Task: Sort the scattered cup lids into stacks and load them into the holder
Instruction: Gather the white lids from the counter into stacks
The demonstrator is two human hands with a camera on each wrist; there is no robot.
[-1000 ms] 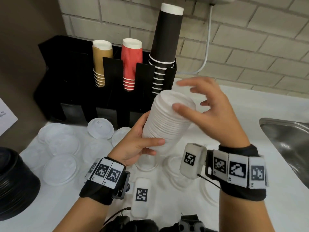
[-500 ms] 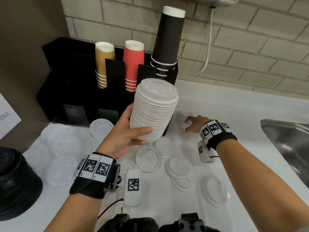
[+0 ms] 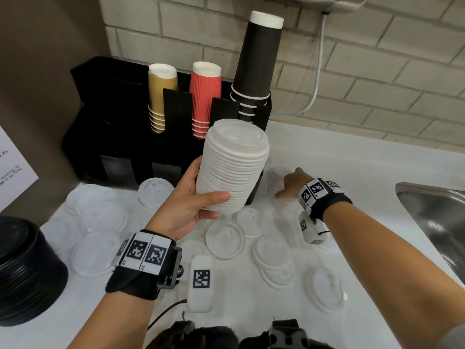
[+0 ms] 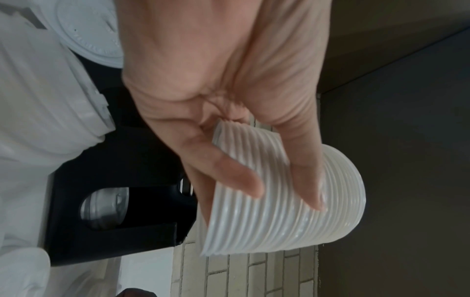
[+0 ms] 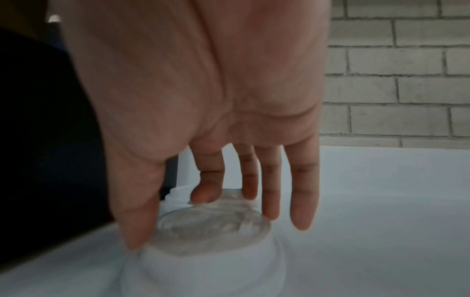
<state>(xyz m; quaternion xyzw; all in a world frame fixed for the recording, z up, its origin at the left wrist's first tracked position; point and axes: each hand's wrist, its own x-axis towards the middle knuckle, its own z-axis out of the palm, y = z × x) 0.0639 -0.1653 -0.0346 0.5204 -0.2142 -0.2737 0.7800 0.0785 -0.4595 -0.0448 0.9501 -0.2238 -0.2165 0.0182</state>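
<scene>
Brick wall stands behind your white bench (image 3: 352,172). Your left hand (image 3: 186,207) wraps its thumb and fingers round a tall stack (image 3: 234,170) of white lids and holds it up in front of the black holder (image 3: 176,107). Your right hand (image 5: 193,112) reaches down beside the holder, fingers spread, tips touching one lid (image 5: 211,229) on the bench.

To do this step well, pinch that lid by its rim, not its soft top, and lift it straight up. Check it is the same size as the stack. Then set it flat on top and press lightly so it nests. Keep the stack upright, or it may lean and slip.

Now the count. You have one stack in your hand. About a dozen loose lids lie on the bench; some are too pale to tell apart. Three piles of cups stand in the holder: tan (image 3: 161,94), red (image 3: 205,96) and black (image 3: 256,61). One pile of black lids (image 3: 25,270) sits at your left.
</scene>
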